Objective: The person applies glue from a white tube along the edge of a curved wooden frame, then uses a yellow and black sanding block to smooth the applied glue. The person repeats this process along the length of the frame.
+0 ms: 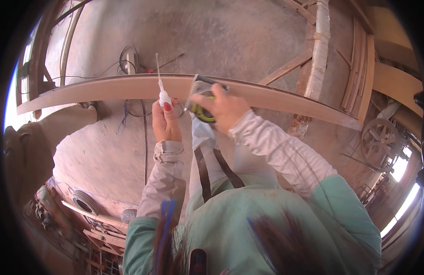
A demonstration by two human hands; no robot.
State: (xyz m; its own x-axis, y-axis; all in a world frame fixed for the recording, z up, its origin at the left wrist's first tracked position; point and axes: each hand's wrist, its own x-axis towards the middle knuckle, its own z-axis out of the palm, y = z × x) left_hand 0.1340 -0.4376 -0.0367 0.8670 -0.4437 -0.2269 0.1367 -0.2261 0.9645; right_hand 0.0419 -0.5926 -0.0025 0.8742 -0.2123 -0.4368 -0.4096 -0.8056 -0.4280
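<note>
A small white squeeze bottle with a long thin nozzle (164, 97) points away from me, upright in my left hand (167, 121). The fingers of that hand are closed round it, and a red-nailed thumb presses its side. It is held over the near edge of a long wooden board (125, 88). My right hand (228, 107) grips a black and yellow-green hand tool (203, 107) with a flat pale edge, whose exact kind I cannot make out. This tool is at the board's near edge, just right of the bottle. The right hand is slightly blurred.
The board spans from left to right across a frame. Cables (129, 57) lie on the floor behind it. Tan clothing (60, 126), seemingly a person's, shows at the left. A spoked wheel (380, 140) stands at the right, near stacked planks (358, 68). A tyre (85, 201) is at the lower left.
</note>
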